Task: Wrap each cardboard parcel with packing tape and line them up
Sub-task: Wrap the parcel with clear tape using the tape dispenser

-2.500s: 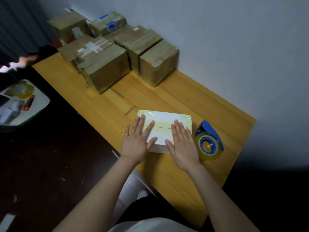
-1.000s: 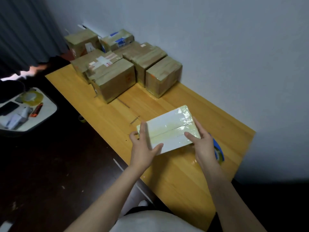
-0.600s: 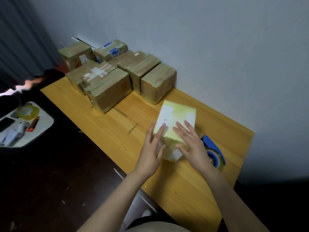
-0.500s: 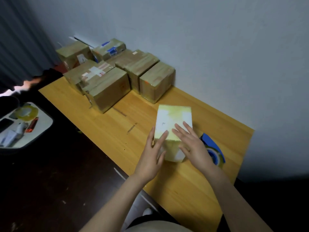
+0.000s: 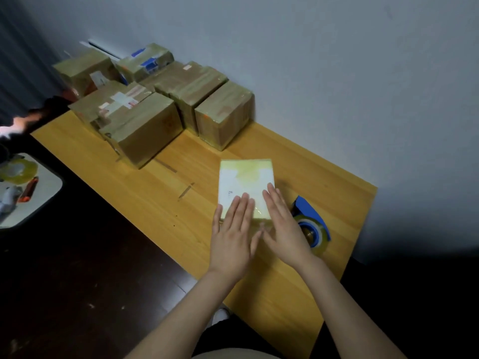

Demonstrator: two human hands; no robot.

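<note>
One white parcel [image 5: 246,186], flat and low, its top glossy with clear tape. It lies on the table [image 5: 124,177] toward the right end, with its long side running away from the person.

Step in hand, as judged: smoothing the tape down on a parcel that looks fully wrapped. It is not yet lined up.

Next move, as judged: take the parcel by its sides and set it by the wall [image 5: 337,99], next to the nearest of the brown parcels [image 5: 223,115]. This calls for a change from a flat press to a two-sided hold, and for squaring its edge to the others.

Left hand [image 5: 233,237]: palm down, fingers straight and close together, tips pressing the near left part of the top.

Right hand [image 5: 282,229]: likewise flat, fingers straight, resting on the near right part. The thumbs almost meet, and both forearms reach in from below.

Tape dispenser [image 5: 311,224]: blue, just beside the right hand, untouched.

Brown parcels: several, taped, grouped against the wall at the far left, well apart from the white one.

Tray [image 5: 49,187]: off the table at far left, holding a tape roll.
</note>
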